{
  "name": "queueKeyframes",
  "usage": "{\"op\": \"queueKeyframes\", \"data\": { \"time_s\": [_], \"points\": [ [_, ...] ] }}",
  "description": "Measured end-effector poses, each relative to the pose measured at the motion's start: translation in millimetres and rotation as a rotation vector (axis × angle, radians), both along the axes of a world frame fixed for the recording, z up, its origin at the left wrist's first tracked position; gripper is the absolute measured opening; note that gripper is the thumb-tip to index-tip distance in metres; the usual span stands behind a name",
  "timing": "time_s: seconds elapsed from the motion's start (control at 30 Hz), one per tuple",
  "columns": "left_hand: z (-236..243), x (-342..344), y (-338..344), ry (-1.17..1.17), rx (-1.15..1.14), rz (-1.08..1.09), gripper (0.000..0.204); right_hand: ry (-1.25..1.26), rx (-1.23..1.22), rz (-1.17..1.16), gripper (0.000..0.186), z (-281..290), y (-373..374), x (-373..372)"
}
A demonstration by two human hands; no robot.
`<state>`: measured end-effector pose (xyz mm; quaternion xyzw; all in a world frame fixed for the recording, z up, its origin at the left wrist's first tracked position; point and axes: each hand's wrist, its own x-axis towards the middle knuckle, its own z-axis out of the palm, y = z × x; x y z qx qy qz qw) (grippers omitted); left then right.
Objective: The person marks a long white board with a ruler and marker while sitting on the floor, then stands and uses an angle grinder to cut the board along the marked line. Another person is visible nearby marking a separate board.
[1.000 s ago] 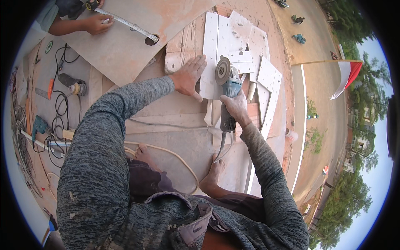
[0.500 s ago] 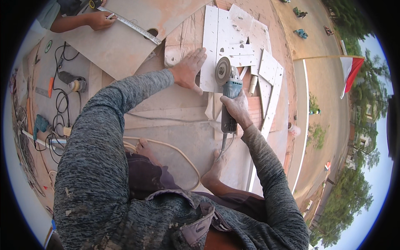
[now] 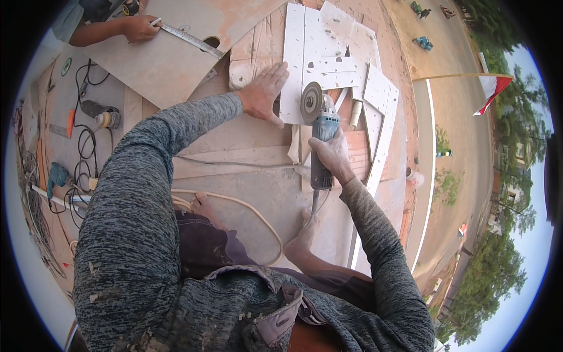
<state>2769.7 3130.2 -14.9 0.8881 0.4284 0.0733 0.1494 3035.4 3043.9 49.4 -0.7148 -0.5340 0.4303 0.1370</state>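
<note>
My right hand (image 3: 333,151) is wrapped round the body of a blue and black angle grinder (image 3: 324,130), its disc (image 3: 311,102) pointing away from me. The disc overlaps a white board (image 3: 294,64) with a line along it; whether it touches the board I cannot tell. My left hand (image 3: 263,94) rests with fingers stretched out at the left edge of that board, thumb near its lower corner. From the grinder's rear a grey cord runs down beside my foot. White offcuts (image 3: 378,88) lie piled to the right of the disc.
At the upper left a co-worker's hand (image 3: 141,28) holds a pen by a metal ruler (image 3: 187,39) on a large sheet (image 3: 170,58). A sander (image 3: 105,117), a drill (image 3: 57,175) and tangled cables lie at left. A beige hose (image 3: 246,204) curves near my feet. A flag hangs beyond the right edge.
The grinder and my right hand have shifted very slightly to the left. My left hand has moved a little upward along the board edge. The co-worker's ruler has moved slightly.
</note>
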Motion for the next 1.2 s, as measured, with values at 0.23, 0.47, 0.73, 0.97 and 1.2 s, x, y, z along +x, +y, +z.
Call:
{"op": "queueKeyframes", "data": {
  "time_s": [0.23, 0.47, 0.73, 0.97, 1.2],
  "points": [
    [-2, 1, 0, -0.007, 0.017, 0.0, 0.145, 0.044, -0.006, -0.018, 0.065, 4, -8, 0],
    [-1, 0, -1, 0.006, 0.008, 0.003, 0.145, 0.023, 0.001, 0.019, 0.064, 1, -16, 4],
    [3, 2, -1, 0.024, 0.003, -0.002, 0.145, 0.024, -0.001, -0.009, 0.063, 7, -26, 2],
    [-2, 0, -1, 0.013, 0.035, -0.002, 0.146, -0.002, -0.018, 0.011, 0.068, 4, -32, 6],
    [0, 2, -1, 0.034, 0.029, -0.002, 0.146, 0.032, -0.018, 0.014, 0.075, 3, -39, 9]
  ]
}}
